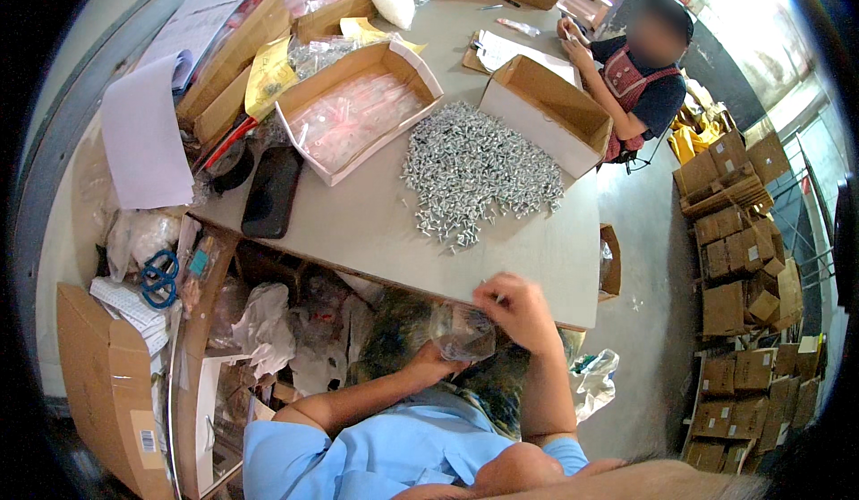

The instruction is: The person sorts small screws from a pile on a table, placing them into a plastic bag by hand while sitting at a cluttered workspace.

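My left hand holds a clear plastic bag just below the table's front edge, fingers closed on its lower side. Over the bag's right side is my right hand, its fingers curled together; what they hold, if anything, is too small to make out. Beyond both hands, a wide pile of small silver screws lies loose on the grey table. Left of the pile, a shallow open carton contains many small clear bags with reddish edges.
An open white-and-brown box stands right of the pile. A black phone lies at the table's left edge, near blue-handled scissors. Across the table sits another person by a clipboard. Stacked cartons line the right.
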{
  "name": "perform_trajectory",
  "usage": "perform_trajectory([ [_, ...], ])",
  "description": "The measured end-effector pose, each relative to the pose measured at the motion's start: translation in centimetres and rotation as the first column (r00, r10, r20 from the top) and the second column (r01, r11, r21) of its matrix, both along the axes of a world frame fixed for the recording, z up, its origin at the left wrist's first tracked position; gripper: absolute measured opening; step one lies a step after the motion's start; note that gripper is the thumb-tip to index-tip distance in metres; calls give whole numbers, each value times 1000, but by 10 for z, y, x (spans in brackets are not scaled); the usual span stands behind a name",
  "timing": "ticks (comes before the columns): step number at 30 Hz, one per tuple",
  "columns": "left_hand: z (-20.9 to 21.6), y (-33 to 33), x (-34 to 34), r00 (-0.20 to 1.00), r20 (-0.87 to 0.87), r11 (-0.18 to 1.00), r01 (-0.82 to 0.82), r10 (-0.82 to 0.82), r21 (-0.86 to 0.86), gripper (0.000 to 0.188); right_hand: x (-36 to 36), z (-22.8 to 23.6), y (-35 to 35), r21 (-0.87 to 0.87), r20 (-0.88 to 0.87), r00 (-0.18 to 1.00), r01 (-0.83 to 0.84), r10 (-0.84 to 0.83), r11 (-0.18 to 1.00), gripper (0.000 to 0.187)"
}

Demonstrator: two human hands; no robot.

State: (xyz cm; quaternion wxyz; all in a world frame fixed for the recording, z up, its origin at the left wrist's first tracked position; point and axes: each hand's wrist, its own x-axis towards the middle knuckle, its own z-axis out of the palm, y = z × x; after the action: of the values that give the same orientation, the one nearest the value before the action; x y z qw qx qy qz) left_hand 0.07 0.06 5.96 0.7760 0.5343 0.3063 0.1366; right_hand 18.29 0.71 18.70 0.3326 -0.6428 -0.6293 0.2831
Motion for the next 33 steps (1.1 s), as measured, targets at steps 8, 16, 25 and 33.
perform_trajectory([
  [8,-17,1,0,998,-58,995,35,-30,91,37,-10,-26,60,383,238,930,175,-280,907,18],
  [16,-14,2,1,997,54,998,49,-51,25,36,-11,-26,37,350,307,904,183,-297,919,13],
  [25,-21,-1,2,997,73,1000,23,-22,-9,33,-12,-3,21,60,236,967,79,-91,995,9],
  [33,-20,4,0,995,7,990,97,-99,101,39,-10,-18,67,264,343,903,171,-258,949,8],
])
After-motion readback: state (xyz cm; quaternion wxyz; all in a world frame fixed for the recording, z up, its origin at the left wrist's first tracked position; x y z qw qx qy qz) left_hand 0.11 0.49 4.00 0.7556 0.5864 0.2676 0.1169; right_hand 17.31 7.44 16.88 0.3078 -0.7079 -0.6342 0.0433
